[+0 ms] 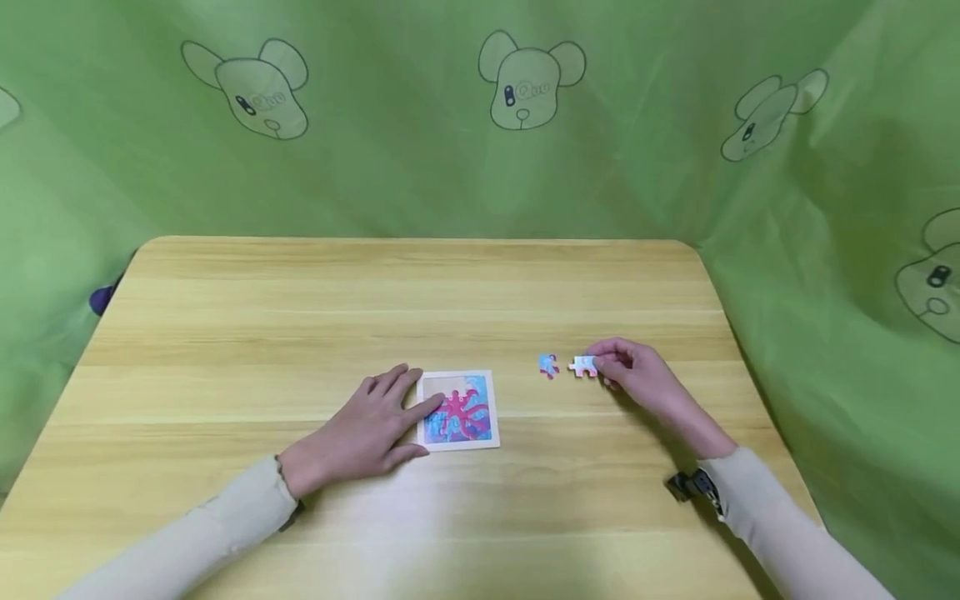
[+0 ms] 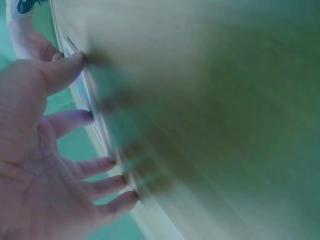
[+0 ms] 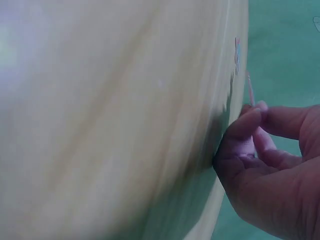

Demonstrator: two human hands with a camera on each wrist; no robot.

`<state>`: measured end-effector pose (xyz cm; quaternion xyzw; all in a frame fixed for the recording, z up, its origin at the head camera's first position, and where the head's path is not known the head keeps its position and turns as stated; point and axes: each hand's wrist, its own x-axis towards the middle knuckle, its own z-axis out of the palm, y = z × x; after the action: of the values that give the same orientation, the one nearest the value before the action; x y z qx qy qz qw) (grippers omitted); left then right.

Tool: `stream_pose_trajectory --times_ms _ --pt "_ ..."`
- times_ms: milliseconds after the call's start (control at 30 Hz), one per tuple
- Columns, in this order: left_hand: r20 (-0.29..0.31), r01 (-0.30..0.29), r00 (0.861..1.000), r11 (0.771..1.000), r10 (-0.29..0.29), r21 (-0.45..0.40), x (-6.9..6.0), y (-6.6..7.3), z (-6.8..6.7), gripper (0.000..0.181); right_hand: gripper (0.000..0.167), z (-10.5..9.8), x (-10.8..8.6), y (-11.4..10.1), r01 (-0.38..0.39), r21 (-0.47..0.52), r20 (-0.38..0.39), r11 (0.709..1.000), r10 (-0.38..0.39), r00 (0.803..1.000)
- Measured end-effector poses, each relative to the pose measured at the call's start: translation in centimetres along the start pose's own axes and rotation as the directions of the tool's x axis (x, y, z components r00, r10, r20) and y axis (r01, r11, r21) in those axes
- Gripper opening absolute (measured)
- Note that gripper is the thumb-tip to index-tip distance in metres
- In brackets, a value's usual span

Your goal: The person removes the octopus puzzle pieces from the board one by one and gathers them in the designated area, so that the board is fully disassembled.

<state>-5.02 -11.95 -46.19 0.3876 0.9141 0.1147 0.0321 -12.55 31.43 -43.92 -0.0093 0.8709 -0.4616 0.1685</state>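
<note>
A square puzzle in a white frame (image 1: 496,417) lies on the table, showing a red octopus on blue; bare backing shows at its upper left. My left hand (image 1: 367,423) rests with spread fingers on the frame's left side, the index finger reaching over the picture. In the left wrist view the fingers of the left hand (image 2: 65,145) touch the frame's edge (image 2: 95,107). Between thumb and fingers my right hand (image 1: 637,375) pinches a light blue and pink puzzle piece (image 1: 582,366). In the right wrist view the right hand (image 3: 270,165) holds that thin piece (image 3: 250,89) edge-on.
Another blue and red puzzle piece (image 1: 548,365) lies on the wooden table (image 1: 375,292), just left of the held piece. A green curtain (image 1: 420,167) with printed animal heads hangs behind the table and along its sides. Something dark purple (image 1: 101,300) shows beyond the left edge.
</note>
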Motion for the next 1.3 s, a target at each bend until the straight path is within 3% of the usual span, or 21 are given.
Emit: stream_pose_trajectory --times_ms 500,767,967,1300 --pt "-0.017 0.002 1.0 1.0 -0.002 0.003 -0.2 -0.1 0.3 0.073 0.023 0.6 1.4 -0.6 -0.016 -0.106 -0.03 0.994 0.013 0.999" --pt "-0.019 -0.001 1.0 1.0 0.002 0.004 -0.1 -0.1 0.3 0.073 0.025 0.8 1.0 -0.7 0.064 -0.193 -0.064 0.979 -0.078 0.995" --pt "-0.021 0.004 1.0 1.0 -0.004 0.007 -0.2 -0.1 0.5 0.073 0.034 0.7 0.9 -0.3 0.177 -0.286 -0.007 0.942 -0.187 0.982" --pt "-0.032 -0.003 0.999 1.0 0.003 0.01 -0.1 -0.1 0.6 0.073 0.027 1.0 0.9 -0.1 0.191 -0.31 0.003 0.931 -0.2 0.98"
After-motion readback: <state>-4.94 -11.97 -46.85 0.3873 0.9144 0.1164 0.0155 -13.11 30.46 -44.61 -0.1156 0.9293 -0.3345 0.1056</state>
